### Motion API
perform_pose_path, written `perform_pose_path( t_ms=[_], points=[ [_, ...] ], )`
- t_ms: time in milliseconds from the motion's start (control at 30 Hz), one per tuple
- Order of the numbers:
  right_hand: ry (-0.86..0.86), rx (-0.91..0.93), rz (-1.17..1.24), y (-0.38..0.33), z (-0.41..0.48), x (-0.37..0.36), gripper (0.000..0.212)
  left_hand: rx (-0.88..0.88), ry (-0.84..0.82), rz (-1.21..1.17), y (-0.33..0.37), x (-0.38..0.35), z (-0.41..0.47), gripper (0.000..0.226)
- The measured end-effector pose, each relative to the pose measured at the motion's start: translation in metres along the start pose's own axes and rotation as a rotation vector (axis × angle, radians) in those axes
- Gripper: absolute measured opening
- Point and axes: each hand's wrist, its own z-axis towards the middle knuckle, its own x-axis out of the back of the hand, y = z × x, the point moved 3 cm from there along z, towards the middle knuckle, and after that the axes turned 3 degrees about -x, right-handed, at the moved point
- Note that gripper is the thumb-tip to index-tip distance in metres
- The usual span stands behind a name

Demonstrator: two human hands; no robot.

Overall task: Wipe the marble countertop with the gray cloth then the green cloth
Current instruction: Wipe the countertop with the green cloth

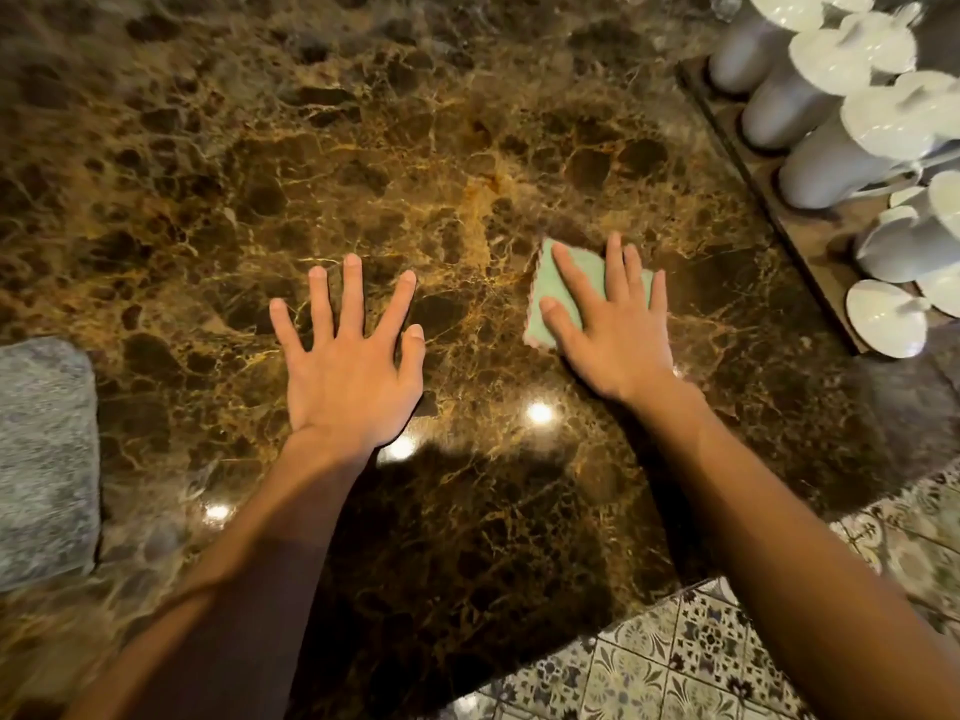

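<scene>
Pressing flat, the right hand (613, 324) pins the square green cloth (566, 293) on veined marble (415, 174).

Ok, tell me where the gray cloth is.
Head view: the gray cloth lies on the countertop at the far left edge, beside the left hand, untouched.

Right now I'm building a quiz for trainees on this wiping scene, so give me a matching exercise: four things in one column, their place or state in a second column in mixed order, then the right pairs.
Column 1
1. green cloth
2. gray cloth
3. left hand
4. white cups

Column 2
A. lying alone at the left edge of the countertop
B. standing on a wooden tray at the far right
C. pressed flat under the right hand
D. spread flat on bare marble, holding nothing

Pairs: 1-C, 2-A, 3-D, 4-B
</scene>
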Motion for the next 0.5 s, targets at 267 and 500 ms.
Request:
perform_pose_path(
  t_ms=[267,500],
  points=[
    [-0.07,0.068,0.005,0.008,-0.195,-0.039,0.064,0.008,-0.017,-0.012,0.002,0.003,-0.001,0.057],
    [-0.04,0.022,0.006,0.016,-0.162,-0.032,0.069,0.0,-0.017,-0.002,0.002,0.002,-0.001,0.057]
  ],
)
